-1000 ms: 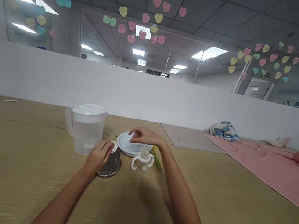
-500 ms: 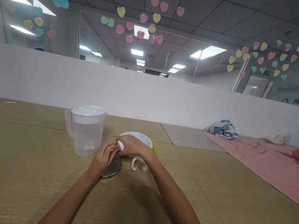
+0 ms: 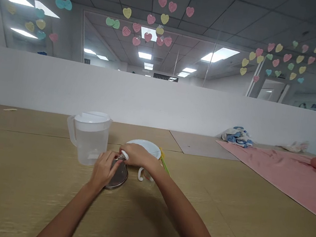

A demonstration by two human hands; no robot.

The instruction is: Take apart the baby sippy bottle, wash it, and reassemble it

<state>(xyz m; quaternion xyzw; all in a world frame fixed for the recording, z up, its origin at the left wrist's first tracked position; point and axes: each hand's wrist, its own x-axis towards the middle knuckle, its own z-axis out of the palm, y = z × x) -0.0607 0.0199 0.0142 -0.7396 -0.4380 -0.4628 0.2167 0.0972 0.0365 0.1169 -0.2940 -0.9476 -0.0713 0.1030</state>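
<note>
My left hand (image 3: 103, 169) curls over the near edge of a dark silvery pouch (image 3: 116, 178) lying flat on the wooden table. My right hand (image 3: 136, 155) pinches the small white cap (image 3: 123, 155) at the pouch's top, its fingers closed round it. Just behind my right wrist stands a small clear baby cup (image 3: 144, 175) with white handles, partly hidden. A white plate (image 3: 145, 147) lies behind my hands. A clear plastic jug (image 3: 89, 137) of water with a white lid stands to the left of my hands.
A green and yellow stick-shaped item (image 3: 164, 162) lies right of the plate. A pink cloth (image 3: 291, 175) covers the table's right side, with a blue and white bundle (image 3: 236, 136) at its far end. A white partition (image 3: 160, 102) runs along the back.
My right hand left the plate and came down left to the pouch's cap. My left hand stayed on the pouch.
</note>
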